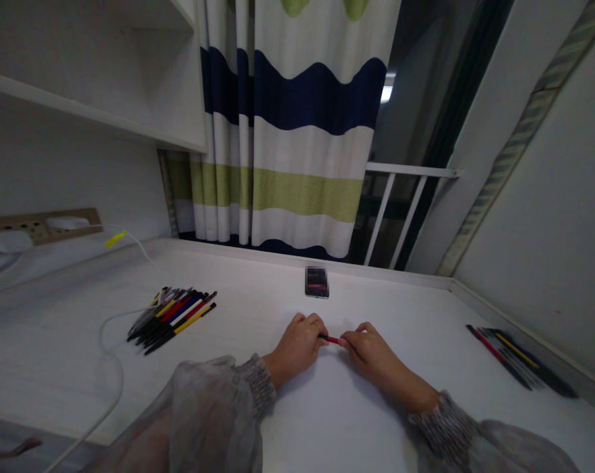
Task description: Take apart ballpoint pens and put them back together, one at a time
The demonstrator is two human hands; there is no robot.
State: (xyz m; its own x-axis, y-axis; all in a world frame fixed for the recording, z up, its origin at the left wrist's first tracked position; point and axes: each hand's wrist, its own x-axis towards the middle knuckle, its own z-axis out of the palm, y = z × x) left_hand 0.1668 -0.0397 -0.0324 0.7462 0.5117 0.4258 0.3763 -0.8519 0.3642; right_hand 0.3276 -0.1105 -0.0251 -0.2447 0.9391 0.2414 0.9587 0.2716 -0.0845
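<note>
Over the middle of the white desk (218, 394), a red and black pen (333, 339) is held level between my two hands. My left hand (300, 345) has its fingers closed around the black end. On the red part, my right hand (369, 351) pinches with thumb and fingers. Only a short stretch of the pen shows between the hands; both its ends are hidden by fingers. To the left lies a heap of pens (173, 318) in black, yellow, red, blue and white. A smaller row of pens and refills (519, 358) lies at the far right.
A phone (317, 282) lies beyond my hands near the desk's back edge. A white cable (117, 368) runs across the left side, past the pen heap, from a socket strip (41, 226). A striped curtain (297, 144) hangs behind, and a shelf (95, 112) juts out upper left.
</note>
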